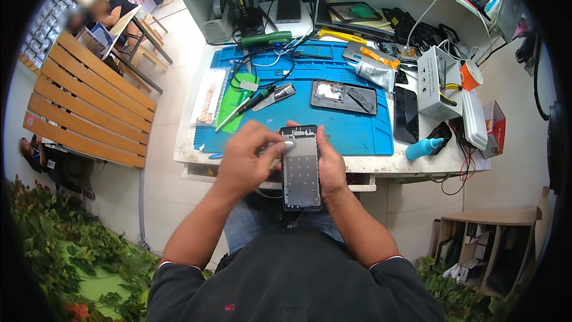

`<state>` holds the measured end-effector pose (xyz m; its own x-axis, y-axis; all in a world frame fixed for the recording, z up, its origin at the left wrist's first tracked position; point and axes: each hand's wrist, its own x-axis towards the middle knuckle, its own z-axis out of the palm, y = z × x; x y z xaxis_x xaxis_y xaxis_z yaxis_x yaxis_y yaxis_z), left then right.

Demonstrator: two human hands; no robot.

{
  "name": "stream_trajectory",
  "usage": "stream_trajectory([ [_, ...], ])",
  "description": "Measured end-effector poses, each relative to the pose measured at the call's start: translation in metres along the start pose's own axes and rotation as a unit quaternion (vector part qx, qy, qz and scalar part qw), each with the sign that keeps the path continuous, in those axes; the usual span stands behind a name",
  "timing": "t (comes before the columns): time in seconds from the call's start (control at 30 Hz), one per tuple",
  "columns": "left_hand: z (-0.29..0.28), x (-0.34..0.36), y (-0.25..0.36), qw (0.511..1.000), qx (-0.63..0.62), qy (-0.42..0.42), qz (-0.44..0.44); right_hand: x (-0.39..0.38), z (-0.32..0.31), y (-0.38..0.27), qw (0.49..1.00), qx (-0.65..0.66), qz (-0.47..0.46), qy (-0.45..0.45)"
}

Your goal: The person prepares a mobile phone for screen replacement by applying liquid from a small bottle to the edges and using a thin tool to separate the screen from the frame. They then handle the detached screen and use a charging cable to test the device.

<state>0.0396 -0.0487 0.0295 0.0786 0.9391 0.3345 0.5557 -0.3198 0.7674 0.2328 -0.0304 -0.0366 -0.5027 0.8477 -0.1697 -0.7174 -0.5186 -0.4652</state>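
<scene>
My right hand [332,166] grips a phone frame [302,176] by its right edge, over my lap in front of the bench. The frame is dark-rimmed with a grey metal inside facing up. At its upper left, the fingers of my left hand [249,158] pinch a small white piece [289,145], perhaps a wad or swab; its exact kind is too small to tell. That piece touches or hovers just over the metal. Beyond my hands, an opened phone [344,96] with its inner parts showing lies on the blue repair mat [286,120].
Left on the mat are screwdrivers [241,110], a green card [232,104] and a bagged part [210,98]. Cables cross the back. To the right stand a white tube [375,75], a black phone [407,116], a blue bottle [424,149] and a white box [439,83].
</scene>
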Motion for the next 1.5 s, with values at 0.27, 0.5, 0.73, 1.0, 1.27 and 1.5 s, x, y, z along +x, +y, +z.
stream_trajectory([
  [0.27,-0.005,0.021,-0.028,0.996,0.03,0.007,0.079,0.001,-0.01,-0.005,0.999,-0.018,0.032,-0.033],
  [0.5,-0.007,0.022,-0.029,0.998,0.021,0.004,0.061,0.001,-0.009,-0.009,0.997,-0.043,0.047,-0.03],
  [0.73,-0.027,0.017,-0.013,1.0,-0.025,-0.012,-0.01,0.0,-0.003,-0.01,0.999,-0.032,0.026,-0.021],
  [1.0,-0.007,0.015,-0.024,0.999,0.023,-0.021,0.039,0.002,-0.004,-0.003,0.999,-0.032,0.023,-0.013],
  [1.27,-0.001,0.029,-0.03,0.994,0.034,0.017,0.107,0.0,-0.005,-0.01,0.998,-0.036,0.044,-0.019],
  [1.5,-0.001,0.024,-0.019,0.999,0.018,0.006,0.026,0.003,-0.007,-0.008,0.998,-0.04,0.038,-0.026],
])
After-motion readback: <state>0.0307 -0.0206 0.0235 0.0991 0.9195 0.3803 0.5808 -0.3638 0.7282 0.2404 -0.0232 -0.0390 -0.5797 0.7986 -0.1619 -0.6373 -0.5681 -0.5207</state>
